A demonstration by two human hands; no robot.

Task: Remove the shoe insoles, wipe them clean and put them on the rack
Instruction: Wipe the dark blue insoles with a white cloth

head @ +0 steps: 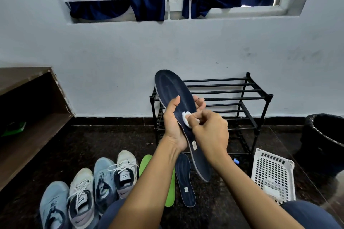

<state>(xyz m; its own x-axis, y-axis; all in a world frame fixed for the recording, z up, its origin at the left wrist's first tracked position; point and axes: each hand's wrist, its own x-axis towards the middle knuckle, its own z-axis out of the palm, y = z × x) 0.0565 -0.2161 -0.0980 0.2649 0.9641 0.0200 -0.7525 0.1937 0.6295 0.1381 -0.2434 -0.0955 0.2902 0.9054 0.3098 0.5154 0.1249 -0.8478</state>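
I hold the navy insole [173, 87] up in front of me, toe end tilted away toward the wall and heel end down near my lap, so its top face is turned to me for wiping. My left hand [174, 126] grips it at the middle. The thumb lies along the near face and the fingers [200, 103] curl round behind it, which braces the thin, bendy sole against pressure from the front.

My right hand [210, 132] pinches a small white pad [186, 117] between thumb and curled fingertips and presses it flat on the insole just beside my left thumb. I judge this to be the wiping step, done mid-air rather than on the gritty floor [93, 145].

The black rack [232, 98] stands against the wall right behind the insole, and I can see nothing on the top bars that show. A second navy insole [185, 178] lies on the floor below my hands, and a green insole [146, 162] beside it is partly hidden by my left forearm. I cannot tell whether the green is one piece or two. Four sneakers [104, 178] sit in a row to the left, and a white basket [273, 173] lies to my right, within reach.
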